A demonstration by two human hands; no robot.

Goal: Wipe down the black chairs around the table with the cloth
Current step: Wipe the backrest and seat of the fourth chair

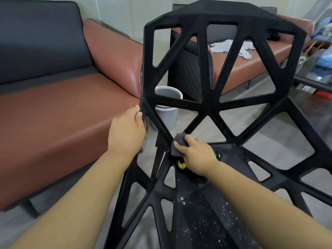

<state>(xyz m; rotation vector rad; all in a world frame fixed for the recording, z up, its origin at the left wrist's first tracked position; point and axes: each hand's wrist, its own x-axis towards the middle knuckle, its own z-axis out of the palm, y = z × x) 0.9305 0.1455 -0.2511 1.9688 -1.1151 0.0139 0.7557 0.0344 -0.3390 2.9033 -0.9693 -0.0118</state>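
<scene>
Two grips engaged: left grip (pixel 126 131) clasps the back edge of the black chair (pixel 210 108), steadying it; right grip (pixel 196 151) pinches the bunched cloth (pixel 179 139) onto a strut junction. Sweep firmly toward the white specks (pixel 183 200) below it.

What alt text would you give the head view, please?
A right hand presses a grey cloth against a low strut of a black chair, while the left hand grips the back's edge. White specks dot the seat; a brown sofa stands at left.

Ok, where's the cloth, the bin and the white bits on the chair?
grey cloth (pixel 179 139): head view, its bunched top fold.
grey bin (pixel 166 117): head view, its side wall.
white specks (pixel 182 200): head view, the thickest cluster.
</scene>
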